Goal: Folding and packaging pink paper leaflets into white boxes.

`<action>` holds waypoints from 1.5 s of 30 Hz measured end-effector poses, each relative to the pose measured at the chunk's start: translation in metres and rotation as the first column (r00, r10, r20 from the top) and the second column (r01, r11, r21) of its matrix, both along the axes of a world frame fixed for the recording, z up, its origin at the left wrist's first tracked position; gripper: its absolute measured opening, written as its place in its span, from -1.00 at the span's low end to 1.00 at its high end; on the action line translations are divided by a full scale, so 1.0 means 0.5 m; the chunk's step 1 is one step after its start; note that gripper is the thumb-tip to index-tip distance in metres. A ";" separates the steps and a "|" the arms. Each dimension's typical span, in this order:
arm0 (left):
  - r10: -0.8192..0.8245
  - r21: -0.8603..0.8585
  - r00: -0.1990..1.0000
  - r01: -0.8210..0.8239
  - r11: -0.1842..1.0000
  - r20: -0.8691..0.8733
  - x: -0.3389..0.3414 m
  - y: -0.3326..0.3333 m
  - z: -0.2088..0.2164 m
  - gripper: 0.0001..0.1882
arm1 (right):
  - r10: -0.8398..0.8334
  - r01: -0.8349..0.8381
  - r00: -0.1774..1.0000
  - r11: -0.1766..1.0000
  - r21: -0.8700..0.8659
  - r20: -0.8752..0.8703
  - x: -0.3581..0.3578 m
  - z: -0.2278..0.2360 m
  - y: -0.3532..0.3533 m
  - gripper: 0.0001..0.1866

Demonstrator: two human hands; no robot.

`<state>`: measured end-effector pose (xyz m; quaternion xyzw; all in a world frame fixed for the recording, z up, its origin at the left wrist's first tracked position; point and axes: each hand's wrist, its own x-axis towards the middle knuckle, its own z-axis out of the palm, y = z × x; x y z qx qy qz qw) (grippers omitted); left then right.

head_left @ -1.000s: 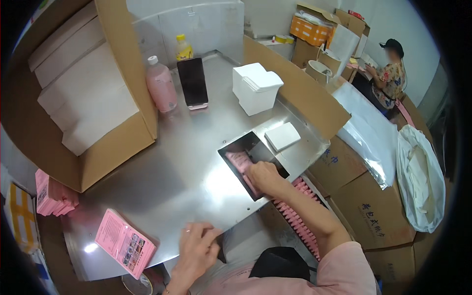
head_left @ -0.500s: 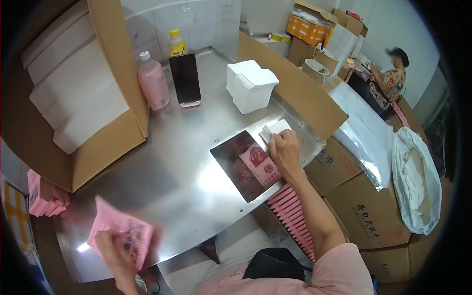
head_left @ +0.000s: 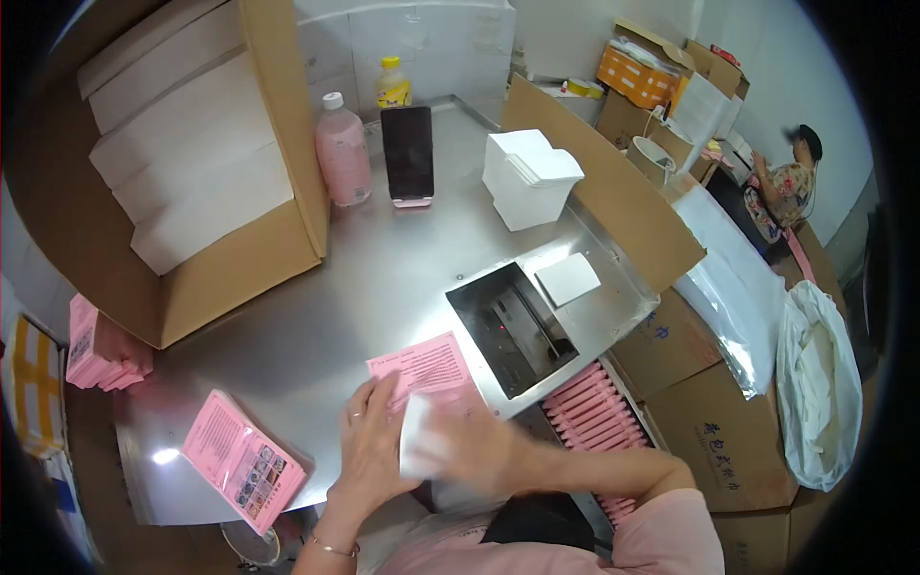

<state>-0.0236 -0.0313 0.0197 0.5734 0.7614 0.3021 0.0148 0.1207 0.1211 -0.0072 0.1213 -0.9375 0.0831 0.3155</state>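
At the table's near edge, my left hand [head_left: 369, 441] has its fingers closed on a pink printed packet sleeve [head_left: 431, 369]. Against it my right hand [head_left: 484, 450], smeared by motion, grips a white folded tissue stack [head_left: 416, 439]. The tissues meet the sleeve's near part; how far they reach inside is hidden. To the left lies a pile of flat pink sleeves [head_left: 240, 455]. Beyond my right hand is a dark rectangular opening [head_left: 513, 331] in the metal tabletop, with a small white tissue stack [head_left: 567, 280] beside it.
A large carton [head_left: 240, 287] of white tissue stacks stands left. Farther back are a pink bottle [head_left: 342, 153], a phone [head_left: 408, 153] on a stand and a tissue block [head_left: 532, 182]. Pink packets [head_left: 594, 407] stand in rows below the right edge. A person [head_left: 781, 187] sits far right.
My left hand has left the pile of sleeves and moved right. My right hand has come from beside the opening with tissues. The pink sleeve over the opening is gone from there.
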 end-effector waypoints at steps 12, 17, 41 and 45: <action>0.228 -0.088 0.953 -0.249 0.964 -0.199 -0.002 0.020 -0.033 -0.29 | -0.357 0.354 0.933 0.933 -0.067 -0.040 -0.080 -0.005 0.088 -0.75; 0.335 0.004 0.909 -0.345 0.939 -0.248 0.024 0.037 -0.024 -0.45 | -0.811 0.811 0.585 0.584 -0.042 0.010 0.011 -0.003 0.285 -0.57; 0.273 0.060 0.947 -0.267 0.962 -0.172 0.020 0.052 -0.029 -0.54 | -0.795 0.794 0.606 0.605 -0.063 -0.004 -0.211 0.173 0.508 -0.67; 0.269 0.060 0.947 -0.262 0.963 -0.173 0.018 0.053 -0.027 -0.54 | -0.818 0.817 0.572 0.575 0.046 0.068 -0.223 0.174 0.530 -0.70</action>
